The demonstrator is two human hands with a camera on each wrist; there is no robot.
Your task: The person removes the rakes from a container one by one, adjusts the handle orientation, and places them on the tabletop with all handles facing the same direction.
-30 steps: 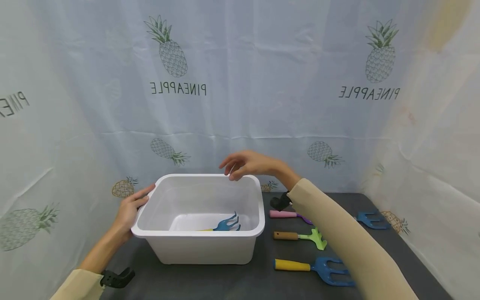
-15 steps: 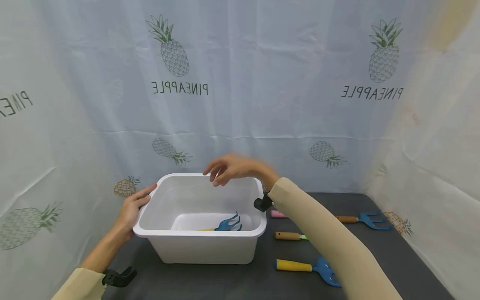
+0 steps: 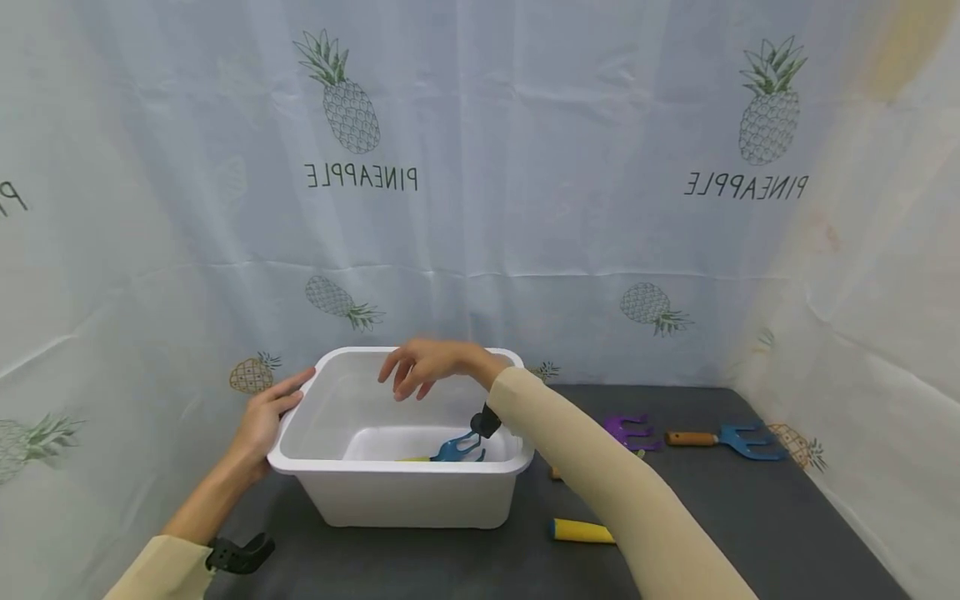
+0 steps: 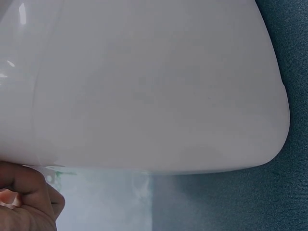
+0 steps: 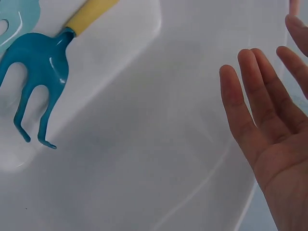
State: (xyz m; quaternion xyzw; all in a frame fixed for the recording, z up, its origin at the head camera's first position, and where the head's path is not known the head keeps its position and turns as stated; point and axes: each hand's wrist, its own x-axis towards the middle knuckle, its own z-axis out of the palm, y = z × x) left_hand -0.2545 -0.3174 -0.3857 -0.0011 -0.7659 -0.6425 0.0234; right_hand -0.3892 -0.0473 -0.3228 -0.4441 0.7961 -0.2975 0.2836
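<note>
Your left hand (image 3: 262, 421) grips the tub's (image 3: 405, 496) left edge; your spread right hand (image 3: 427, 365) hangs beyond the fork (image 3: 450, 451) inside.

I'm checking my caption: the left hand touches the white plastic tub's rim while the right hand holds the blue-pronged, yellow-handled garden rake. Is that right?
Only partly. The right hand holds nothing: the right wrist view shows the rake lying inside the tub. The left hand does touch the rim.
</note>
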